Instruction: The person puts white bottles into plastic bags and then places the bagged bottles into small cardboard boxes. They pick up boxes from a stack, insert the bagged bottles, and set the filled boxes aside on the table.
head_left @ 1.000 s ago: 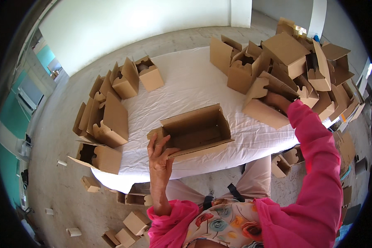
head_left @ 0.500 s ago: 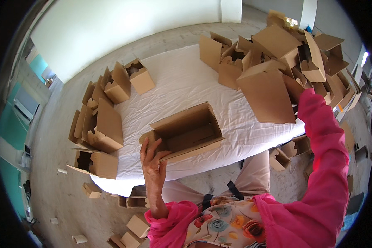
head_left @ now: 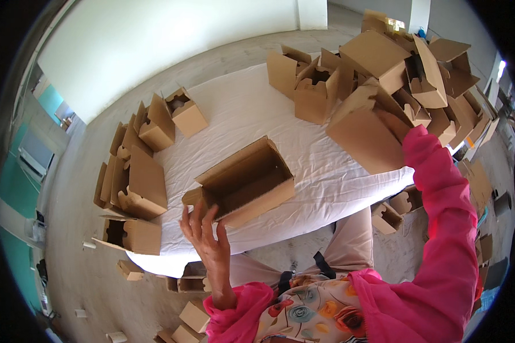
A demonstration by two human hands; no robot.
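Observation:
An open cardboard box lies on the white cloth in front of me, its hollow facing up. My left hand is at its near left corner with fingers spread; whether the fingertips touch the cardboard I cannot tell. At the right, my right hand reaches into the opening of a larger cardboard box that leans against the pile. Its fingers are hidden by the box wall, so what they grip cannot be seen.
A white-cloth-covered table spans the middle. Small cardboard boxes line its left edge, while a heap of open boxes crowds the far right. More boxes and paper rolls lie on the concrete floor.
My left fingers have spread and loosened from the middle box's corner. The larger box at the right has tilted, showing more of its opening with my right hand in it.

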